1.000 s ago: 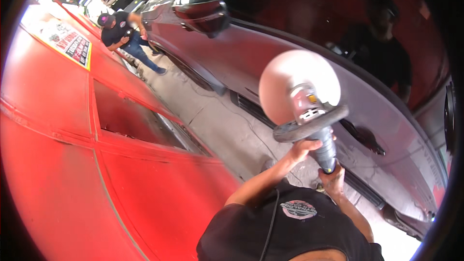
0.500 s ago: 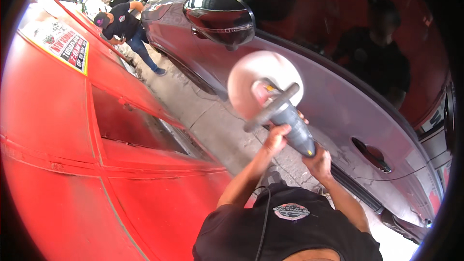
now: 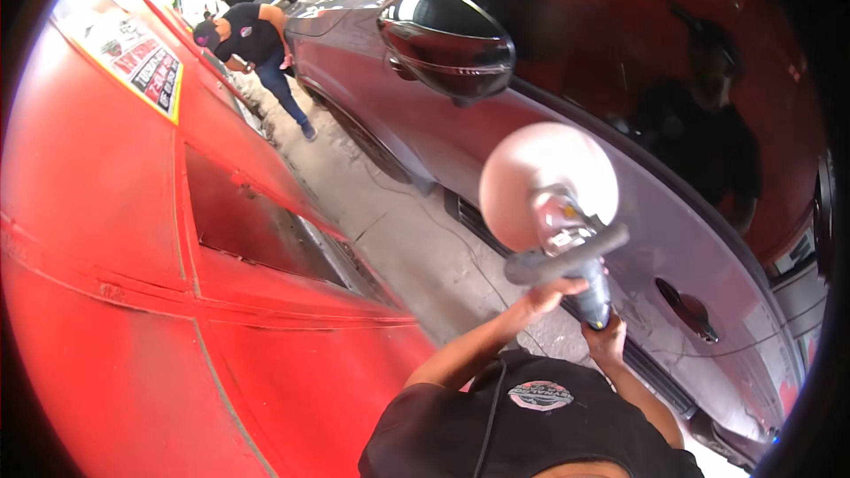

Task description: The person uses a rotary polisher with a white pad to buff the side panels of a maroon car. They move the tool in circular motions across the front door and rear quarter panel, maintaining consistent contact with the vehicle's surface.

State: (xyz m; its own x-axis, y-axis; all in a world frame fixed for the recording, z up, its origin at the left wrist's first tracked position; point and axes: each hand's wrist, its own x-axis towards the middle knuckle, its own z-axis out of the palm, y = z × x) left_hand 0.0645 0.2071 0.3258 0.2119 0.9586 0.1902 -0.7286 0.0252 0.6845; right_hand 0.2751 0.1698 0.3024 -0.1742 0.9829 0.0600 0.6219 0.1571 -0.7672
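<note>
A polisher (image 3: 595,288) with a grey body, a dark cross handle and a wide round white pad (image 3: 518,181) is in both my hands. The pad is blurred and lies against or very near the car door (image 3: 637,204), below the side mirror; contact cannot be made out. My left hand (image 3: 551,296) is wrapped round the body just behind the cross handle. At the tool's rear end, my right hand (image 3: 607,338) is closed round the grip. Some fingers of both hands are hidden behind the tool.
The dark side mirror (image 3: 447,40) juts out above the pad, and a door handle (image 3: 687,310) sits to the right. A red metal wall (image 3: 106,186) with a poster (image 3: 128,57) stands on the left. Another person (image 3: 257,44) bends at the car's front. A cord (image 3: 489,416) runs over my shirt.
The polisher and both hands have moved right and closer to me along the door. The view has shifted too, with the mirror and the other person now further right.
</note>
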